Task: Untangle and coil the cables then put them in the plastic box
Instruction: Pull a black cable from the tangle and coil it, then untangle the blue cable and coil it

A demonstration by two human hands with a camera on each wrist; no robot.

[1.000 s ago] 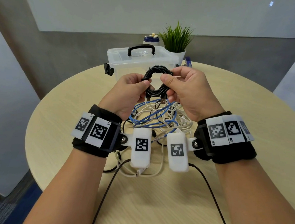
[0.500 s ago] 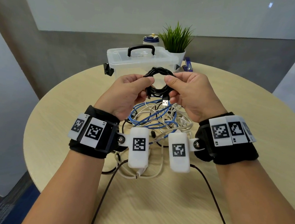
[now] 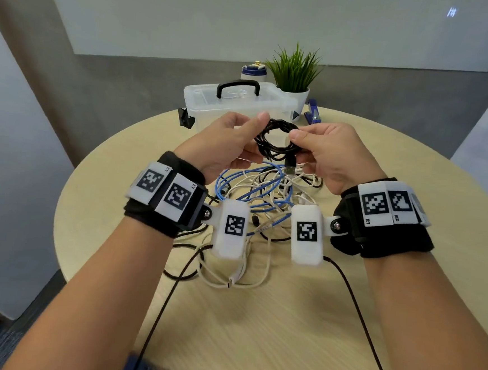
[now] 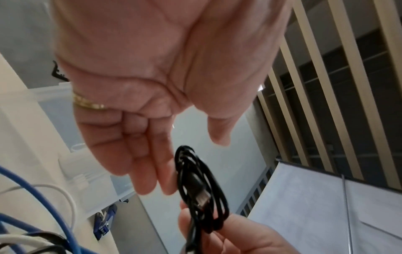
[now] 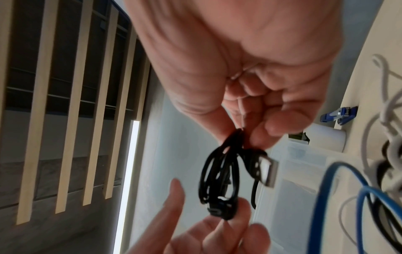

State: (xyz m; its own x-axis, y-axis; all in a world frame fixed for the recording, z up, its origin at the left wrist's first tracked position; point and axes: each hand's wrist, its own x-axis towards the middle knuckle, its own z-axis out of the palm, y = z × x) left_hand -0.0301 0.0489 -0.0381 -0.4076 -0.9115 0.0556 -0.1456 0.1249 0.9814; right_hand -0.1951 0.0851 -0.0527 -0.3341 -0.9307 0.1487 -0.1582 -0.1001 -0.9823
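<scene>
A small black cable coil point(image 3: 275, 137) hangs in the air above the table, just in front of the clear plastic box point(image 3: 205, 100), whose lid is on. My right hand point(image 3: 301, 148) pinches the coil's right side between thumb and fingers point(image 5: 261, 137). A USB plug point(image 5: 268, 170) dangles from the coil. My left hand point(image 3: 249, 138) is at the coil's left side with its thumb lifted clear. Its straight fingers point(image 4: 152, 168) lie against the coil. Under both hands a tangle of blue and white cables point(image 3: 259, 192) lies on the round table point(image 3: 284, 319).
Behind the box stand a potted plant point(image 3: 295, 72) and a small blue-capped jar point(image 3: 253, 71). A blue stapler point(image 3: 312, 114) lies to the box's right. Thin black leads point(image 3: 170, 295) run from the wrist cameras across the near table.
My left thumb has lifted off the coil, so only the right hand still pinches it. The coil has risen a little towards the box.
</scene>
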